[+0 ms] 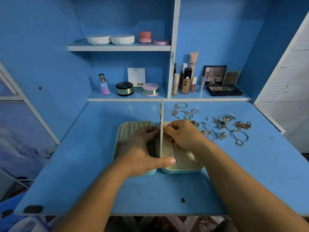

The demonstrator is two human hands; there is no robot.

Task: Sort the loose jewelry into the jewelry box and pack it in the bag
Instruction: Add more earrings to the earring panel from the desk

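Observation:
A mint-green jewelry box point(182, 169) lies open on the blue desk point(117, 190), cream inside, with ring rolls in its left half. A thin cream divider panel point(161, 114) stands upright on edge along the hinge. My left hand point(143, 153) grips this panel from the left, thumb across its near end. My right hand point(182, 134) pinches a small piece of jewelry against the panel's right face; the piece is mostly hidden by my fingers. Loose jewelry point(224, 126), chains, rings and bangles, lies scattered on the desk right of the box. No bag is identifiable.
Cosmetics fill the shelves behind: a perfume bottle point(104, 84), round compacts point(124, 88), foundation bottles point(186, 81) and eyeshadow palettes point(224, 90). Jars stand on the upper shelf point(118, 47). A white louvred panel point(287, 91) borders the right.

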